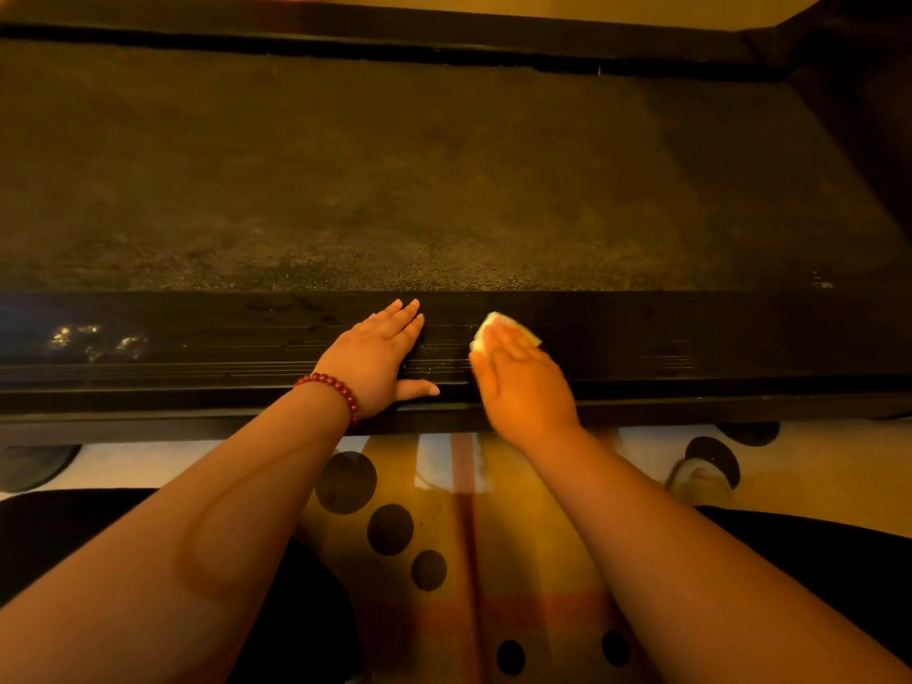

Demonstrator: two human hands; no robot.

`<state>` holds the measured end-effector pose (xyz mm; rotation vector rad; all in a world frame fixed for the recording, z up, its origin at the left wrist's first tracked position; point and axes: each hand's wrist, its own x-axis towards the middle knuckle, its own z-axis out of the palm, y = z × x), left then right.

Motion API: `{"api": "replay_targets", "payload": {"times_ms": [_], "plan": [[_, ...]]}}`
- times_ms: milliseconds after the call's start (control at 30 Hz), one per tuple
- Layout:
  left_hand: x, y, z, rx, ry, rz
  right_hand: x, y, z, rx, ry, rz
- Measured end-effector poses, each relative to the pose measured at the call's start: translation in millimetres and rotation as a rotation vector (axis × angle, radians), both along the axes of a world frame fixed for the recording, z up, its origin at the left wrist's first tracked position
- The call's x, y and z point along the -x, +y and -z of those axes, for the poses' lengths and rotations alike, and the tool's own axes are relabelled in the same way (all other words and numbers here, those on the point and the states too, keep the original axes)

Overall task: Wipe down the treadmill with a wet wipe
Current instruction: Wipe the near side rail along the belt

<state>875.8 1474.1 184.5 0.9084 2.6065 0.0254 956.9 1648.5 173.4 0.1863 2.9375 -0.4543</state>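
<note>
We are part way through, by our reading. Our right hand point(518, 372) lies flat with straight fingers, pressing the wet wipe point(495, 319) onto the near side rail point(691, 338) of the treadmill point(641, 46). It clasps nothing, and the pale folded wipe peeks out past the fingertips and at both sides. Our left hand point(377, 355) rests just beside it on the same rail, released and flat, with the thumb hooked over the front edge and a red bead bracelet point(335, 387) at the wrist.

The rail is dark, hard and ribbed with long grooves, and it shines in patches to the left, so we judge it partly wiped. The belt point(444, 190) beyond has a fine woven grain and looks mottled and dusty, so it seems left to do, as does the far rail. A soft dotted rug point(518, 560) lies below our arms.
</note>
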Motion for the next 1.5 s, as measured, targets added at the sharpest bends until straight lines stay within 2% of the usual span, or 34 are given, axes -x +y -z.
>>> {"api": "replay_targets", "payload": {"times_ms": [100,300,433,500,633,667,833,967,1033,1200,1300,1400,1500], "plan": [[5.0,-1.8,1.6,-0.013,0.000,0.006,-9.0,-5.7,-0.4,0.028,-0.013,-0.176],[11.0,-2.5,2.6,-0.033,-0.005,0.021,16.1,16.4,-2.1,-0.019,-0.052,0.106],[11.4,-3.5,4.6,-0.050,0.013,0.034,6.9,-0.8,-3.3,0.018,-0.057,-0.152],[11.3,-4.2,4.7,-0.055,0.013,0.036,3.5,8.5,-2.5,0.019,-0.072,-0.196],[12.2,-4.7,5.3,-0.061,0.009,0.037,17.2,22.6,-3.3,-0.020,-0.069,0.076],[12.8,-4.7,5.6,-0.063,0.008,0.037,20.4,17.1,-5.3,-0.023,-0.076,0.090],[12.7,-5.0,5.1,-0.072,0.013,0.032,15.1,0.4,-4.8,0.014,-0.078,-0.185],[15.2,-4.8,4.2,-0.046,0.033,0.023,28.7,24.9,-1.3,0.017,-0.053,0.079],[17.5,-4.8,3.1,-0.043,0.026,0.020,33.4,15.2,-2.5,0.044,-0.060,0.110],[16.3,-3.6,2.1,-0.038,-0.003,0.019,19.8,-3.0,-5.5,0.050,-0.066,-0.160],[16.5,-3.3,1.7,-0.034,0.000,0.023,30.1,17.9,-2.3,0.024,-0.025,-0.008],[17.1,-3.0,2.3,-0.045,0.001,0.022,43.7,12.8,-1.4,0.014,-0.069,0.124],[17.1,-3.0,3.6,-0.049,-0.003,0.021,41.6,-12.1,-6.7,0.005,-0.046,-0.064]]}}
